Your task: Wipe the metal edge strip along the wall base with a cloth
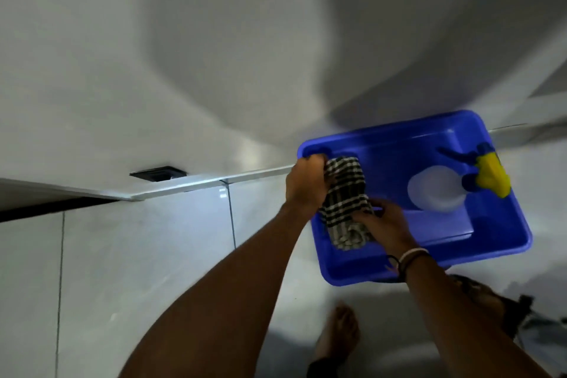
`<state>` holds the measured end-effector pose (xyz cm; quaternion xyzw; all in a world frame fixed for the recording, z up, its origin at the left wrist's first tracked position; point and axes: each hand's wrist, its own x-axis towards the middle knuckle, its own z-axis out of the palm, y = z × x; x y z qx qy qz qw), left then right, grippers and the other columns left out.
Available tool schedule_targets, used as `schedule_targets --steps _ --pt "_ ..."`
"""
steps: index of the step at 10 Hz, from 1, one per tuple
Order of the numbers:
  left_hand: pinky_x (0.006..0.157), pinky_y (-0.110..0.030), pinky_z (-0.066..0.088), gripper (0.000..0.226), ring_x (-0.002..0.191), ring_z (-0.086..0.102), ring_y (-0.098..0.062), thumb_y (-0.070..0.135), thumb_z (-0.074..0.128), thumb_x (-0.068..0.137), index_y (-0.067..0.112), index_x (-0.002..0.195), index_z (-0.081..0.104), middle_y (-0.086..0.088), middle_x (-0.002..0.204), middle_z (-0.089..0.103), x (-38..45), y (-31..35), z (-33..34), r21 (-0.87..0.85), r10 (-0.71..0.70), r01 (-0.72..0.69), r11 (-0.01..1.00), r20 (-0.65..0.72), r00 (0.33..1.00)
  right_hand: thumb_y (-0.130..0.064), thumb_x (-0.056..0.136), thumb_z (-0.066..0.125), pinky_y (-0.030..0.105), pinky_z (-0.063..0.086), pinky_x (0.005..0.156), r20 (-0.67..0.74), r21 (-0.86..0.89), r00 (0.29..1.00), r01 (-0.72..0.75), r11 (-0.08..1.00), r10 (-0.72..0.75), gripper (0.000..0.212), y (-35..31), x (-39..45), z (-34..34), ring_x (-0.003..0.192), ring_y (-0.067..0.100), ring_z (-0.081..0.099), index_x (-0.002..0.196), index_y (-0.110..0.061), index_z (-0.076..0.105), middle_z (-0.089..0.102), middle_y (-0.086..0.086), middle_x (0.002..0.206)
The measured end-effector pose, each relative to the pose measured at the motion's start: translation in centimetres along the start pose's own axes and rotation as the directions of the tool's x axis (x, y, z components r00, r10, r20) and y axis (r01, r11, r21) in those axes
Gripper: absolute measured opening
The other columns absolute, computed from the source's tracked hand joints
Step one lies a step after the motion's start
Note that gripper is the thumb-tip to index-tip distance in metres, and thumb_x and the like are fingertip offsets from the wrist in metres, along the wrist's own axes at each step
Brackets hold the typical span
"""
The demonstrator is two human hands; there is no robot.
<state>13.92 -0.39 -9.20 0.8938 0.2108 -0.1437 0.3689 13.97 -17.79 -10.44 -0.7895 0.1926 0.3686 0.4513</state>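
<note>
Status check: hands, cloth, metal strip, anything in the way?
Left hand and right hand both gripping checked cloth over blue tub. Strip at wall base untouched. Tub sits against the strip's right stretch.

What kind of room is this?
Probably a tiled room at home, being cleaned: pale floor tiles, a plain white wall with a metal strip along its base, and a blue tub.

The blue tub (429,144) hides part of the metal strip (214,182); the whole view is motion-blurred.

Cloth (345,193) and bottle (438,189) in tub (506,242)
</note>
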Motion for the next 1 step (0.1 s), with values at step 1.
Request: schedule_targets --steps 1 --pt "0.114 -0.045 0.049 0.031 0.136 0.055 -0.033 0.018 0.06 0.11 0.009 0.14 0.064 -0.013 0.147 0.062 -1.95 0.09 0.14 0.369 0.107 -0.084 0.926 -0.042 0.993 -0.013 0.083 0.077 0.048 0.05 0.101 0.059 -0.133 0.998 -0.005 0.991 0.013 0.066 -0.1 -0.67 -0.35 0.119 0.036 0.06 0.141 -0.009 0.046 0.061 0.023 0.136"
